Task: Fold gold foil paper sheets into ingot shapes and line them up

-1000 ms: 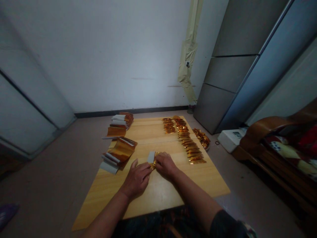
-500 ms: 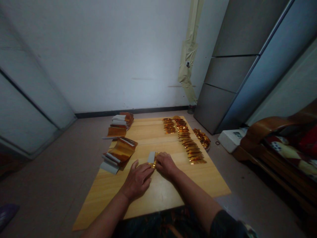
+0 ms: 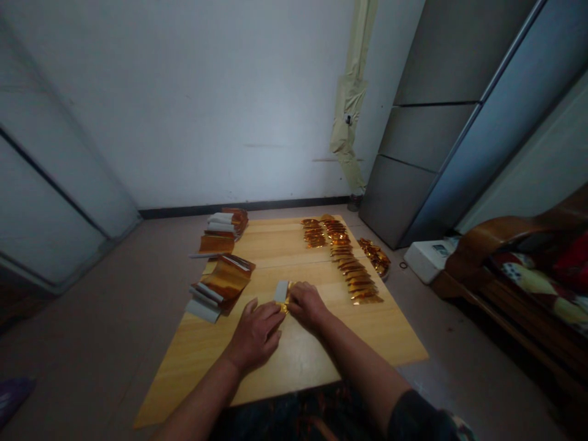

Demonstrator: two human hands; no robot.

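Gold foil packet [image 3: 286, 301] with a pale paper strip [image 3: 282, 291] on the wooden board [image 3: 294, 383], between your hands; the strip's long axis runs roughly 12 to 6. Your right hand [image 3: 307, 306], nearer, at the packet's 3 o'clock, curls over its edge; the grip itself is hidden. Your left hand [image 3: 254, 335], at 7 o'clock, lies half open, fingertips just beside the packet, holding nothing visible. Rows of folded foil pieces [image 3: 351, 269] lie at 1 o'clock; stacked foil sheets [image 3: 225, 277] at 10 o'clock.
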